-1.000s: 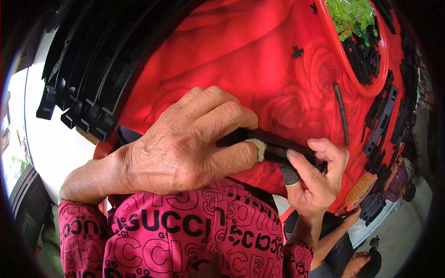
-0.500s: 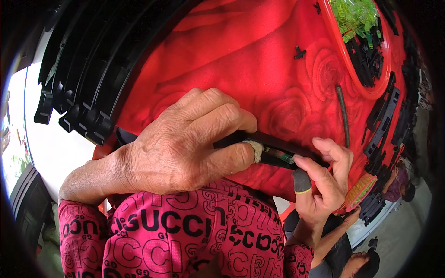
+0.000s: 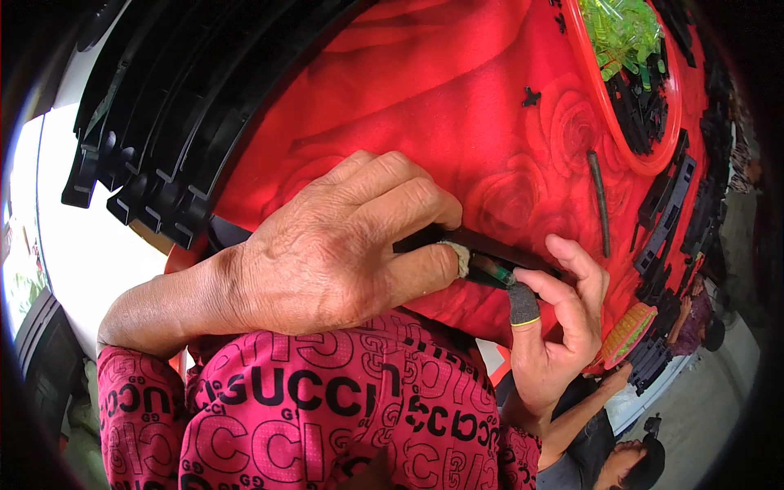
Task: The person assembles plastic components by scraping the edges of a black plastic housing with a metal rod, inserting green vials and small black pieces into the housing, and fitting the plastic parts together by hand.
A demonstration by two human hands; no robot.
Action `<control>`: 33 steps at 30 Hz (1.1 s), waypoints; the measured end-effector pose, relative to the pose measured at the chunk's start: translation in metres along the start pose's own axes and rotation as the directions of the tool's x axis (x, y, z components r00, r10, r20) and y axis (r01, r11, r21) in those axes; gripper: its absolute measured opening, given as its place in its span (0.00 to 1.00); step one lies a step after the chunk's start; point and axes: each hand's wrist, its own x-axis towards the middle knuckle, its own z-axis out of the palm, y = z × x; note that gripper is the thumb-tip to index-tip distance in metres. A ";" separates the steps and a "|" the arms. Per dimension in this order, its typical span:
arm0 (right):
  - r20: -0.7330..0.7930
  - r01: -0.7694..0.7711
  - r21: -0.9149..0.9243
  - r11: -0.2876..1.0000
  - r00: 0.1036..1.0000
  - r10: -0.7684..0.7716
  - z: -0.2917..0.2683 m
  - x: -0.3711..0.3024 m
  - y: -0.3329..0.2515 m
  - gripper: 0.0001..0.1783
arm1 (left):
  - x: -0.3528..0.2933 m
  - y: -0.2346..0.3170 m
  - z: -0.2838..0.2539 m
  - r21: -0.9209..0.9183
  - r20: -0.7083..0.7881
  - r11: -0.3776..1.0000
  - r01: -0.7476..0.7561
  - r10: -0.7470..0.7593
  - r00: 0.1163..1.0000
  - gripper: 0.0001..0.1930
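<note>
My left hand (image 3: 343,245) is closed around a long black plastic strip (image 3: 531,263) held slantwise in front of me, with whitish wrapping on a fingertip. Against the strip lies a small clear green piece (image 3: 501,273). My right hand (image 3: 563,318) pinches the end of that piece between forefinger and thumb, the thumb wearing a dark grey finger cot (image 3: 523,304) with a yellow edge. Its other fingers are bent and raised. The left palm hides much of the strip, and whether the green piece sits inside it I cannot tell.
Long curved black plastic parts (image 3: 163,122) are stacked at the left. On the red rose-patterned cloth (image 3: 392,90) lie a dark rod (image 3: 599,204) and a small black cross-shaped piece (image 3: 531,96). A red-rimmed basin (image 3: 653,167) holds green and black pieces. Another person's arm (image 3: 588,408) shows lower right.
My right thumb and forefinger have closed in on the end of the green piece and moved slightly left. My left hand has shifted a little to the right along with the view.
</note>
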 end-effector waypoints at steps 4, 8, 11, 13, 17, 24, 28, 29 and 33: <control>-0.005 -0.004 0.023 1.000 1.000 0.004 0.001 0.000 0.003 0.15 | 0.002 -0.001 0.002 0.009 -0.017 1.000 0.000 0.000 1.000 0.10; -0.025 0.003 -0.127 0.992 1.000 -0.006 0.001 0.002 -0.004 0.13 | 0.002 -0.002 0.002 -0.012 -0.019 1.000 0.008 -0.009 1.000 0.09; -0.012 0.019 -0.191 0.981 1.000 -0.022 0.001 0.004 -0.004 0.12 | 0.003 -0.002 0.004 -0.019 -0.036 1.000 0.015 -0.016 0.999 0.09; 0.004 0.030 -0.199 0.980 1.000 -0.030 0.002 0.004 -0.004 0.12 | 0.003 -0.001 0.004 -0.012 -0.035 1.000 0.015 -0.015 0.999 0.09; -0.015 0.049 -0.221 0.974 0.998 -0.053 0.002 0.003 -0.008 0.11 | 0.003 0.001 0.002 -0.024 -0.033 0.999 0.022 -0.023 0.999 0.09; -0.024 0.095 -0.284 0.954 0.994 -0.106 0.004 0.007 -0.012 0.10 | 0.002 0.000 0.003 -0.015 -0.028 1.000 0.020 -0.020 0.999 0.09; -0.040 0.126 -0.332 0.935 0.988 -0.148 0.005 0.004 -0.012 0.10 | 0.003 -0.001 0.001 0.001 -0.002 1.000 0.013 -0.013 1.000 0.09; -0.034 0.132 -0.340 0.931 0.988 -0.153 0.004 0.005 -0.013 0.11 | 0.003 -0.001 0.002 0.001 -0.001 1.000 0.014 -0.014 1.000 0.09; -0.045 0.144 -0.312 0.939 0.985 -0.166 0.006 0.004 -0.013 0.12 | 0.002 -0.001 0.004 0.005 -0.012 1.000 0.016 -0.016 1.000 0.10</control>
